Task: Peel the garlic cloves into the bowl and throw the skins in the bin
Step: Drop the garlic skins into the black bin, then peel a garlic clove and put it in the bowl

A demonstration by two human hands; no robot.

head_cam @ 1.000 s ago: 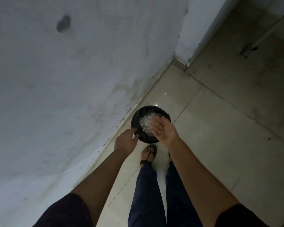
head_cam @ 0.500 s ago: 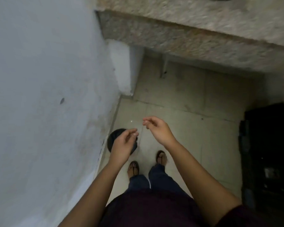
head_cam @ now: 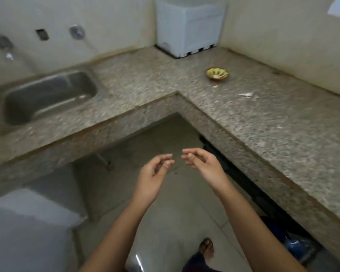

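Observation:
A small yellow-green bowl [head_cam: 217,74] with pale garlic cloves inside stands on the granite counter [head_cam: 263,124], far ahead of both hands. A few white skin scraps [head_cam: 245,94] lie on the counter to the right of the bowl. My left hand [head_cam: 155,173] and my right hand [head_cam: 202,165] hover side by side over the floor in front of the counter corner. Their fingers are loosely curled, fingertips almost meeting, and nothing shows in them. The bin is out of view.
A steel sink [head_cam: 49,95] is set in the counter's left arm, with taps [head_cam: 78,32] on the wall behind. A white ribbed container [head_cam: 188,26] fills the back corner. Dark items [head_cam: 243,173] sit under the right counter. My sandalled foot [head_cam: 206,248] is on the tiled floor.
The view has swung up from the black bin of skins on the floor to the counter. Both hands have left the bin and now hang with nothing in them in front of the counter.

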